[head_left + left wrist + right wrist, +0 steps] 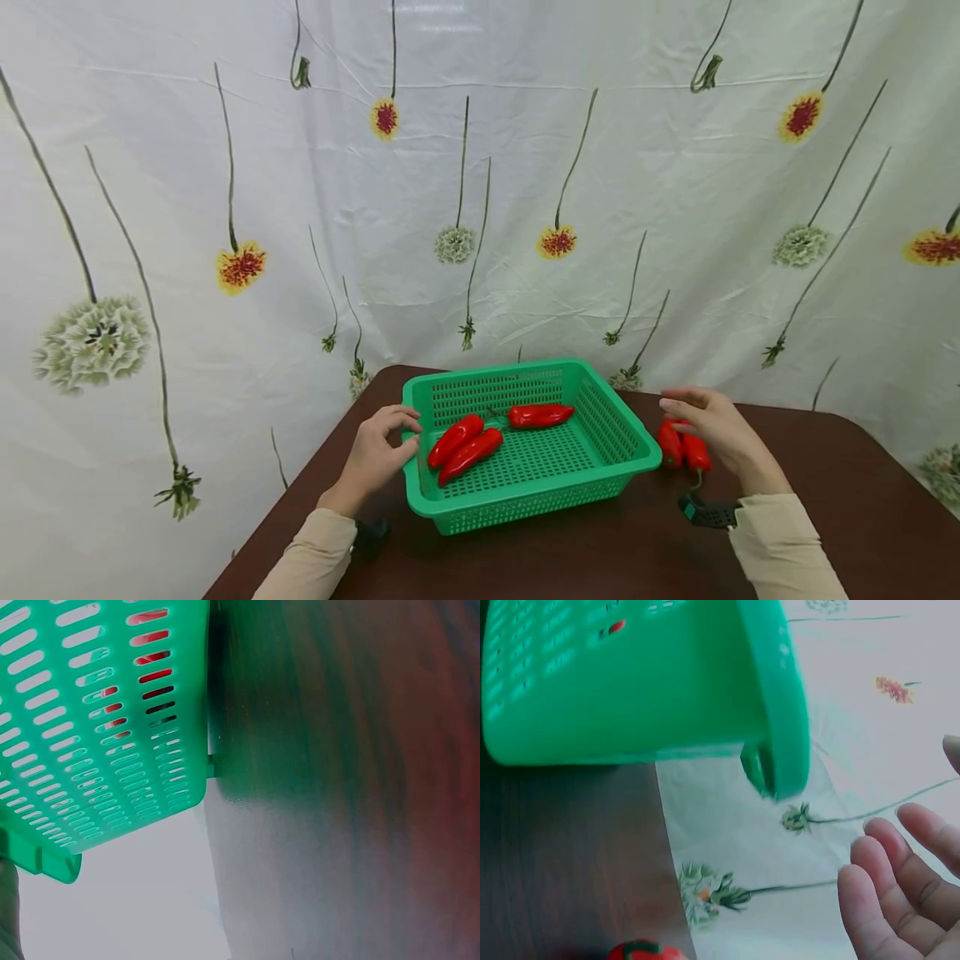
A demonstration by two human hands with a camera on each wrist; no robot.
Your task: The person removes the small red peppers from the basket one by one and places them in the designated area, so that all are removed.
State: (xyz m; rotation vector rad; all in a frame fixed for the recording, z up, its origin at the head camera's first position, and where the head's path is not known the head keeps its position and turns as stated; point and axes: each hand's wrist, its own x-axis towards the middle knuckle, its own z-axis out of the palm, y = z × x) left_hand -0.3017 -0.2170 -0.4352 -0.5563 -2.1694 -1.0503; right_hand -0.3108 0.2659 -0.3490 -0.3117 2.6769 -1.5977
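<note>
A green plastic basket (525,500) with slotted walls sits on the table. Inside it, two red peppers (470,457) lie side by side at the left, and another red pepper (541,416) lies toward the back. My left hand (375,454) is at the basket's left rim, fingers and thumb apart and loosely bent; whether they touch the rim is unclear. Off the basket's right side, my right hand (712,425) hovers with relaxed, spread fingers holding nothing. Below it, two more red peppers (696,452) lie on the table, partly hidden by the hand.
The dark brown table (600,558) meets a white cloth (300,167) with a printed flower pattern behind it. Dark bands circle both wrists, the right band (708,511) showing more plainly.
</note>
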